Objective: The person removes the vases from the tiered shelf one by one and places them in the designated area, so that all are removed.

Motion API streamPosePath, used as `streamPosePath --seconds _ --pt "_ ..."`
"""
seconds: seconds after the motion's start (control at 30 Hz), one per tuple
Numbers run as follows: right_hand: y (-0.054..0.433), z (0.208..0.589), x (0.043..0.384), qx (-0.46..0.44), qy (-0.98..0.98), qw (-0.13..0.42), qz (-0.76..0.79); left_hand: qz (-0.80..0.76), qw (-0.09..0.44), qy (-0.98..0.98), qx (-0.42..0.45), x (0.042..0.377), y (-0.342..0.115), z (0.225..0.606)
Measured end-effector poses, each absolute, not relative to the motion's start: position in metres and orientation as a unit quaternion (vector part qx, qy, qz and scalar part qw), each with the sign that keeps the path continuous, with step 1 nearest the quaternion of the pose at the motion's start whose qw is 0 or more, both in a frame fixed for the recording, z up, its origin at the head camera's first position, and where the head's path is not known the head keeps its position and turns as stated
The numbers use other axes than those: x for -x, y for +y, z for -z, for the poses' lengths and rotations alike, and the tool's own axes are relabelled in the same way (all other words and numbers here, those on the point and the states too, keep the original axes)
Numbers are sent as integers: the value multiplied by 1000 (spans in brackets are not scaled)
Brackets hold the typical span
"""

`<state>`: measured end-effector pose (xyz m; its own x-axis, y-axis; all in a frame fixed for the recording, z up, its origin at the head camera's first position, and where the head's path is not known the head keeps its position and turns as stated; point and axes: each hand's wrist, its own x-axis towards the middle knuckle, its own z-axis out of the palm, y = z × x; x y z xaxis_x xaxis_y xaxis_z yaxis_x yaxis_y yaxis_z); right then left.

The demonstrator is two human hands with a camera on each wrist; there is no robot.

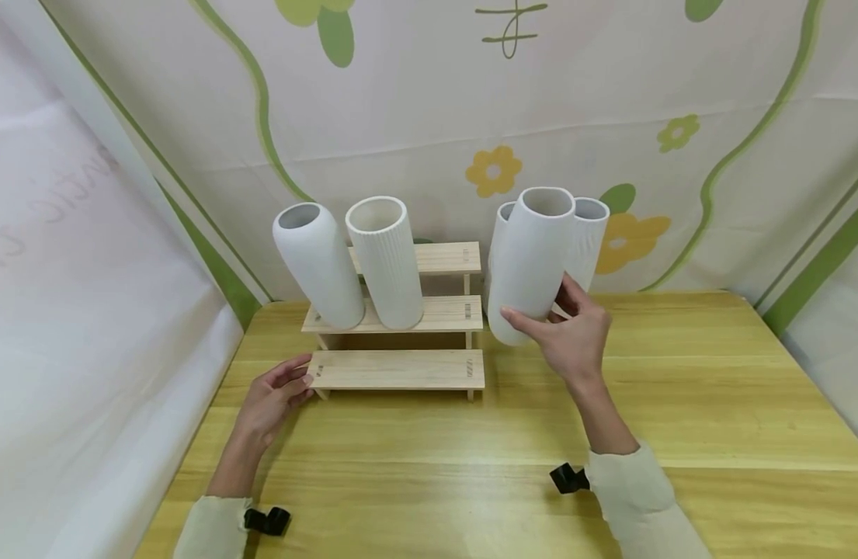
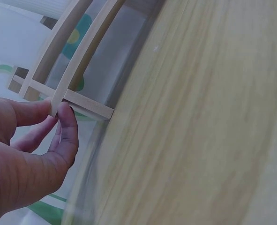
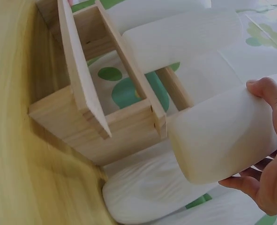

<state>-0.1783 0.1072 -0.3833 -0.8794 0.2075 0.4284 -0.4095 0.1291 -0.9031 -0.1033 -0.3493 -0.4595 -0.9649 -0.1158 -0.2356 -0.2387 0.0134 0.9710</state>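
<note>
In the head view, a three-step wooden stand (image 1: 394,369) sits on the counter (image 1: 429,466). On its middle step are a smooth white vase (image 1: 317,272) at the left and a ribbed white vase (image 1: 390,272) beside it, nearer the stand's right end. The left hand (image 1: 271,400) pinches the left end of the stand's lowest step. Just right of the stand, the right hand (image 1: 575,338) grips another smooth vase (image 1: 529,256), tilted and raised above the counter. Two more white vases (image 1: 588,241) are partly hidden behind it, also right of the stand. A flowered cloth (image 1: 401,93) hangs behind the stand.

In the left wrist view, the left thumb and fingers pinch the end of one of the stand's boards.

In the right wrist view, the right thumb and fingers span the held vase, whose base is close to the stand's side; whether they touch cannot be told.
</note>
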Motion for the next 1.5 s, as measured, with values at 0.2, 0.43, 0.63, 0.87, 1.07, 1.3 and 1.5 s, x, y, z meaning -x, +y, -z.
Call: streamPosePath --seconds 0.2,0.43,0.63,0.87,1.07,1.3,1.5 --pt "116 389 181 -54 -718 243 -649 -688 46 713 125 103 -350 459" --pt "130 392 182 -38 -726 242 -642 -683 47 718 126 103 -350 459" --pt "144 392 183 -24 -733 254 -631 -684 45 716 131 103 -350 459" --pt "161 391 184 -2 -737 259 -625 -683 45 717 130 103 -350 459" --pt "176 394 186 26 -744 250 -620 -685 45 716 127 104 -350 460" --pt "188 396 189 47 -743 252 -619 -691 46 711 123 104 -350 461" --pt "196 396 191 51 -748 257 -610 -691 46 711 125 103 -350 459"
